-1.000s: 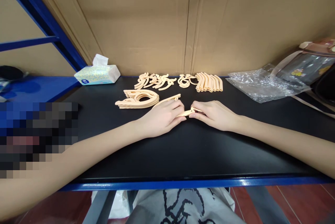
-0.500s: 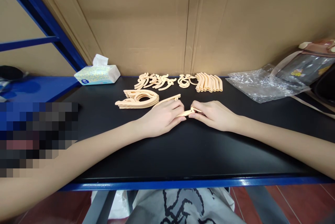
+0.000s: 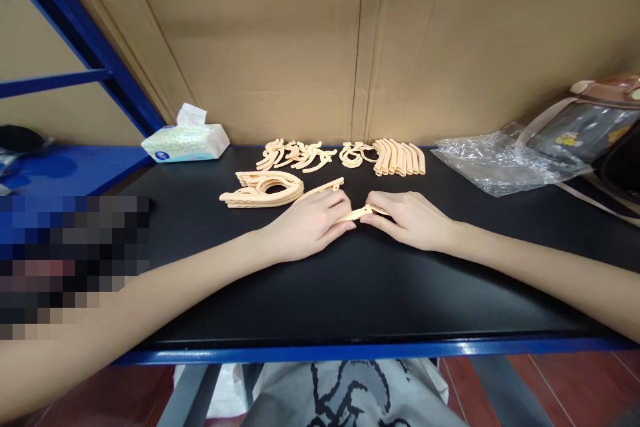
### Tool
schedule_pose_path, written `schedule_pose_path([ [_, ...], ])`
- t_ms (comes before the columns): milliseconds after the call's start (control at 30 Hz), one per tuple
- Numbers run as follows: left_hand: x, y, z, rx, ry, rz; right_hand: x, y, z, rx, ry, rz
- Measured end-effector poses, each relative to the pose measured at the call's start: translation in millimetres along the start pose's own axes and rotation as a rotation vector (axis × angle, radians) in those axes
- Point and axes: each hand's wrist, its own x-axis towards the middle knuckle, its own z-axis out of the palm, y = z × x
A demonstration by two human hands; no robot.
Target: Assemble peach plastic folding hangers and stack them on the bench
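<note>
Pinching beige pc [image 3: 357, 214], L+R fingers [image 3: 379, 200]

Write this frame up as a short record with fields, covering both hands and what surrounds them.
Surface: black tabletop with a blue front edge
Left grip: closed on a beige piece
Right grip: fingers and thumb pinching that piece's right end
Beyond left grip: stack of beige frames
Back row: small curved parts on the left, side-by-side curved bars on the right
Back left: tissue pack
Right: crinkled clear plastic
Unclear: the piece's full shape, partly covered by both hands
</note>
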Motion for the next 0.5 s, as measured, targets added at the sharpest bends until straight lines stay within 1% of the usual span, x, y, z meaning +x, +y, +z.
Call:
schedule_pose_path([
  [100, -0.3, 0.2, -0.1, 0.001, -0.002, 0.001, -0.3, 0.2, -0.8, 0.011, -0.011, -0.012],
  [300, -0.6, -0.3, 0.3, -0.003, 0.0, -0.004, 0.5, -2.3, -0.2, -0.011, 0.001, 0.056],
  [500, -0.8, -0.6, 1.0, 0.002, -0.001, 0.0, 1.7, -2.4, -0.7, -0.05, -0.026, 0.094],
])
